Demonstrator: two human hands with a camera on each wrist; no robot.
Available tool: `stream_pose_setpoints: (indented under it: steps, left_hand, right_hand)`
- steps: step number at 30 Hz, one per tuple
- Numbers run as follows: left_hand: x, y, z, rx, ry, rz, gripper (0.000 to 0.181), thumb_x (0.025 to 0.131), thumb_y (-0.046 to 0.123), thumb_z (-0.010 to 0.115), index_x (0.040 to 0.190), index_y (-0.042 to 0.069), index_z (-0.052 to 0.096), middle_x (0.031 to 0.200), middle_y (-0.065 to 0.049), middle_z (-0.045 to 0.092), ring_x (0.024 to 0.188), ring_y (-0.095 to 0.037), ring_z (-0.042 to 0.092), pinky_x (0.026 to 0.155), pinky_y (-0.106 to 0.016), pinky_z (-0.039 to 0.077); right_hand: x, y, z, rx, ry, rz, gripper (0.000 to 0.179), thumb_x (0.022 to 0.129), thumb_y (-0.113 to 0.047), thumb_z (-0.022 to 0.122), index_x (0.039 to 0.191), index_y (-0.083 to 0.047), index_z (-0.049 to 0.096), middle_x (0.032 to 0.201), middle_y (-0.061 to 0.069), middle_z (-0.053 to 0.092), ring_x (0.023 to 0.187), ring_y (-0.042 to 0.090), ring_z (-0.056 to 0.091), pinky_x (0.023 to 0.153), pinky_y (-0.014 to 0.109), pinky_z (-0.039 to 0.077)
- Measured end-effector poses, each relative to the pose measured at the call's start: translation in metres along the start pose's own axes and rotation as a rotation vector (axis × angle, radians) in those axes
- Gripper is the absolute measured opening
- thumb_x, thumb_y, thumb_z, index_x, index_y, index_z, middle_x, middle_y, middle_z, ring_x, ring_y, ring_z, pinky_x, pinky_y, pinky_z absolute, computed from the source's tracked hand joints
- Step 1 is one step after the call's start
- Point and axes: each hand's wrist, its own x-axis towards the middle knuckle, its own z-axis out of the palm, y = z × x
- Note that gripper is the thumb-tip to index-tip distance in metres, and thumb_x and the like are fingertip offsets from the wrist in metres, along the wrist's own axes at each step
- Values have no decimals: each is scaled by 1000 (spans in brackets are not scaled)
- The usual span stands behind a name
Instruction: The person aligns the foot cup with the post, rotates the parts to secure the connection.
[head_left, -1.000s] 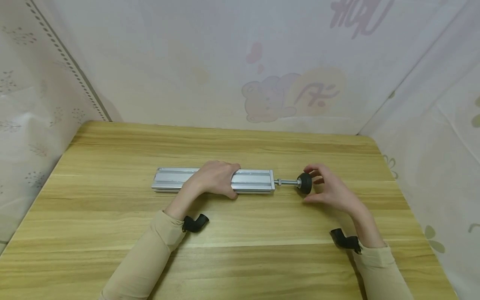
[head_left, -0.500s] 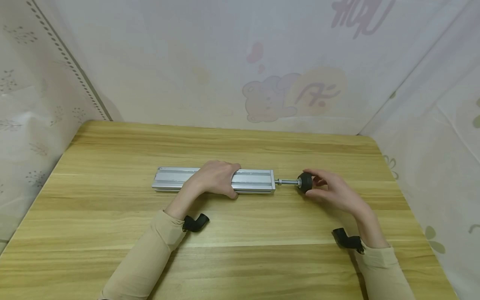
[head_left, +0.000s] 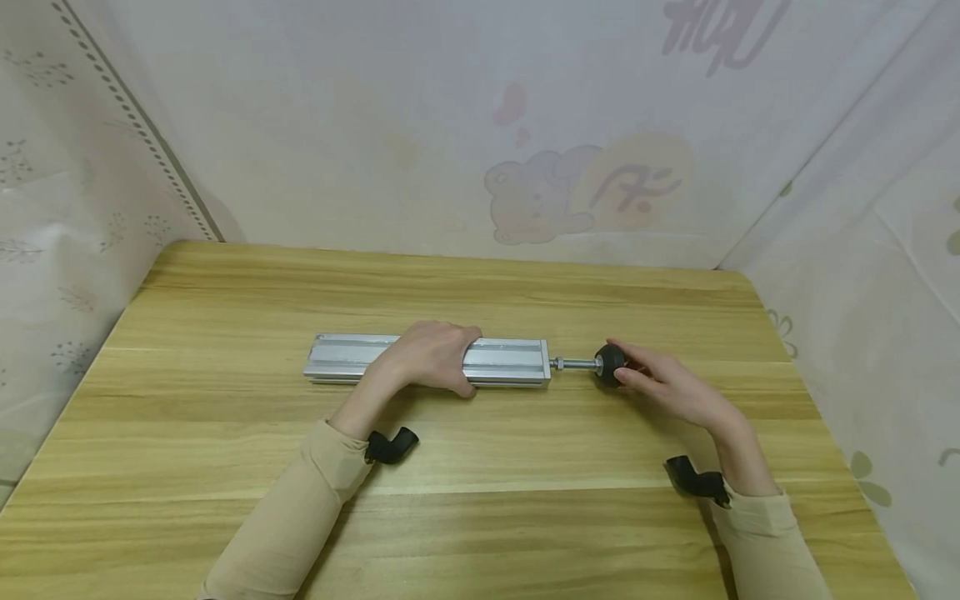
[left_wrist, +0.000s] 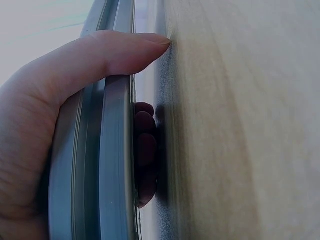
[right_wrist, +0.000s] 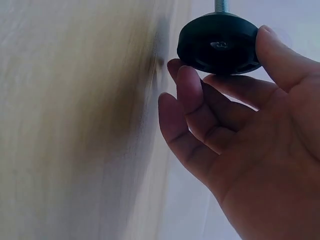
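A silver aluminium extrusion profile (head_left: pixel 506 358) lies lengthwise on the table, with my left hand (head_left: pixel 431 354) gripping it across the middle. In the left wrist view my thumb crosses the near side of the grooved profile (left_wrist: pixel 115 165) and the other fingertips show past its far edge. From the profile's right end plate sticks a threaded stud (head_left: pixel 576 364) with a nut, ending in a round black levelling foot (head_left: pixel 610 366). My right hand (head_left: pixel 671 383) pinches the foot's rim between thumb and fingers. In the right wrist view the hollow underside of the foot (right_wrist: pixel 220 47) faces my palm.
The wood-grain table (head_left: pixel 480 533) extends on all sides of the profile. Pale printed cloth (head_left: pixel 360 125) hangs behind it and at both sides. A black bent camera mount (head_left: pixel 392 446) is strapped at the left wrist, another mount (head_left: pixel 693 479) at the right.
My right hand has closed in from loosely spread fingers around the levelling foot to a pinch on its rim, with the thumb shifting up. The left hand and the profile have stayed in place.
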Motion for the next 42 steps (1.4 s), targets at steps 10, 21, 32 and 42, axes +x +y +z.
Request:
stream_pose_setpoints:
  steps: [10,21,32,42]
  left_hand:
    - [0,0,1,4,11,12,51,66,44,81,104,18,59,85,6,66,74,-15,58,67,-35,49]
    - [1,0,2,6,4,8,51,67,44,81,104,18,58,84,6,65,74,-15,57,67,-35,49]
    - [0,0,1,-4,-5,2,50,68,45,81,104,18,58,81,5,64,73,-16,56,66,-35,48]
    - [0,0,1,-2,-6,5,50,68,45,81,104,18,58,82,6,64,73,-16,55,67,-35,48]
  right_hand:
    - [3,-2,2,66,106,-27,79,85,-21,84,151,-9,42,138,11,59,118,28,59,101,46,51]
    - [10,-4,13,-42,218,-126,72,70,-2,91,130,-2,51,123,16,63,115,33,62,99,54,52]
    - [2,1,5,-30,106,-84,64,97,-20,70,154,-7,44,140,16,63,110,25,67,93,38,55]
    - [2,1,3,15,46,-6,55,108,-29,51,158,-13,37,142,14,60,116,24,63,92,28,52]
